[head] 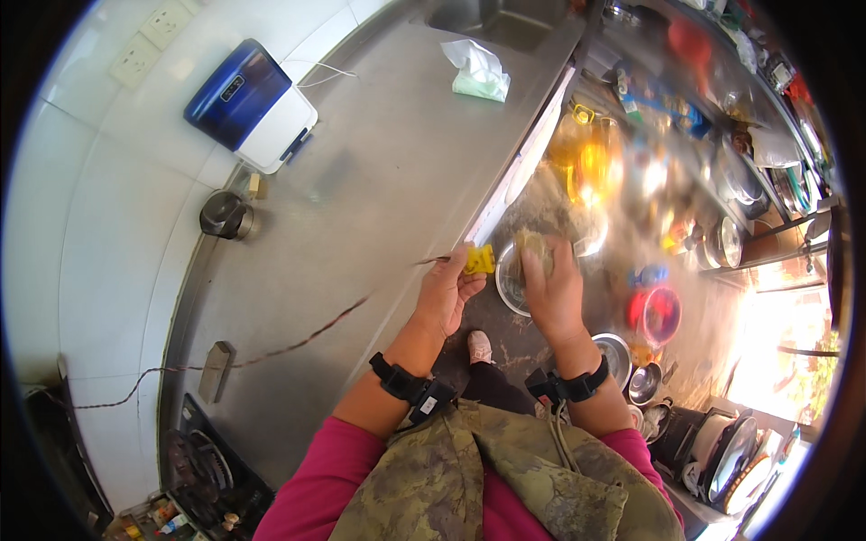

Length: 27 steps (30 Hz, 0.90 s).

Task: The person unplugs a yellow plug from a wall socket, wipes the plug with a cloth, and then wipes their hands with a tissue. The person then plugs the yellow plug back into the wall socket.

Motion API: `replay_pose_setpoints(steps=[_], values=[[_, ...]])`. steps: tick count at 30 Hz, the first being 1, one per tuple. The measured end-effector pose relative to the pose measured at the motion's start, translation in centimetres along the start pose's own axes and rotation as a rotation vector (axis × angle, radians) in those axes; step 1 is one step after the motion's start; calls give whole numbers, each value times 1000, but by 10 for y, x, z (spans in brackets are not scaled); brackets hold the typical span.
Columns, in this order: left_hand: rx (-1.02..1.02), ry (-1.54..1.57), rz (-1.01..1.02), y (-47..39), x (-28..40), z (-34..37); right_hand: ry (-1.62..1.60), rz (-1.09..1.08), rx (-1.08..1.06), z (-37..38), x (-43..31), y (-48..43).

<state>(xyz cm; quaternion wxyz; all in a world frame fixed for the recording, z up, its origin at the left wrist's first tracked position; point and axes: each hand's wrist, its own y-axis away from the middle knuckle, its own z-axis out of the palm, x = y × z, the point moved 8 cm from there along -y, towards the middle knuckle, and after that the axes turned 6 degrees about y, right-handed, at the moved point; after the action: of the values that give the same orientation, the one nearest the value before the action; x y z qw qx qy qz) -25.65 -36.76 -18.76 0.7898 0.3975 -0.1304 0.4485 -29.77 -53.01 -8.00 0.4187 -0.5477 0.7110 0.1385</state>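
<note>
My left hand (446, 289) pinches a small yellow plastic fitting (480, 260) in front of me, near the counter's front edge. A thin twisted cord (298, 339) runs from the left across the counter towards this hand; part of it is blurred. My right hand (556, 291) grips a yellowish, fibrous scrubbing pad (533, 251), just right of the fitting and apart from it. Below and behind the right hand, a round metal-rimmed basin (506, 287) is partly hidden.
The steel counter (365, 182) bears a blue-and-white box (250, 105), a dark lidded canister (226, 215), a tissue pack (479, 78), a grey block (215, 372) and a stove (203, 460). A sink (500, 24) lies beyond. Yellow jugs (588, 162) and a red bucket (655, 316) stand rightward.
</note>
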Motion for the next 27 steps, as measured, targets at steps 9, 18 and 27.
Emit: replay_pose_setpoints(steps=[9, 18, 27], values=[[-123, 208, -33, 14, -21, 14, 371, -408, 250, 35, -37, 16], [-119, 301, -20, 19, -18, 19, 317, -462, 377, 33, -47, 15], [-171, 291, 89, 20, -14, 23, 319, -357, 282, 28, -51, 18]])
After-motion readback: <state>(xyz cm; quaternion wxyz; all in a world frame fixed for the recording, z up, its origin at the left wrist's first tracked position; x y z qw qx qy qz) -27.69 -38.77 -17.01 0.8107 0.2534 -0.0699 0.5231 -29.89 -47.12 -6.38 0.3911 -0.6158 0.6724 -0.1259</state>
